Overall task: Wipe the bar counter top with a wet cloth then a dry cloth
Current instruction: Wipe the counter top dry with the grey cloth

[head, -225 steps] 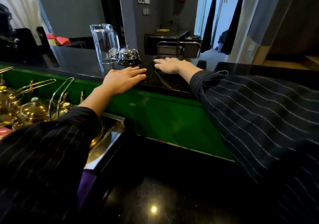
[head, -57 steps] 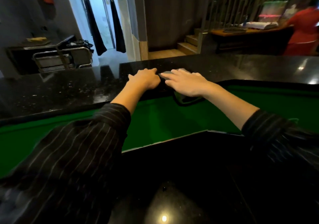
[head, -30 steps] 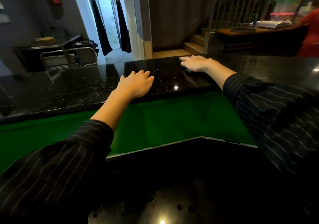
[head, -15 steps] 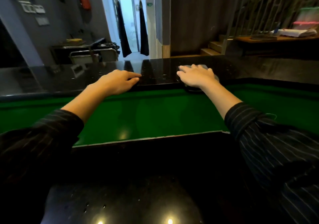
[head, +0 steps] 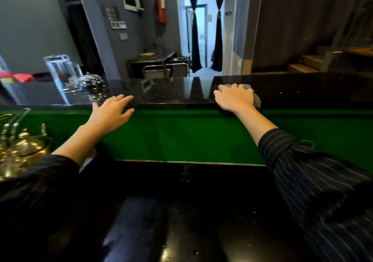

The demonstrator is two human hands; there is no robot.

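The black speckled bar counter top (head: 171, 92) runs across the view above a green front panel. My right hand (head: 235, 98) lies flat with straight fingers on a grey cloth (head: 256, 99) at the counter's near edge; most of the cloth is hidden under the hand. My left hand (head: 112, 114) is open, its fingertips resting on the counter's near edge, well to the left of the cloth, and it holds nothing.
A clear glass pitcher (head: 61, 73) and a chrome call bell (head: 90, 80) stand on the counter at the left. Brass teapots (head: 22, 150) sit in a tray below at the far left. A lower black counter (head: 181, 221) lies in front of me.
The view has swung left, bringing the pitcher, bell and teapots into sight. My right hand stays pressed on the cloth at the near edge; my left hand has slid back to the edge.
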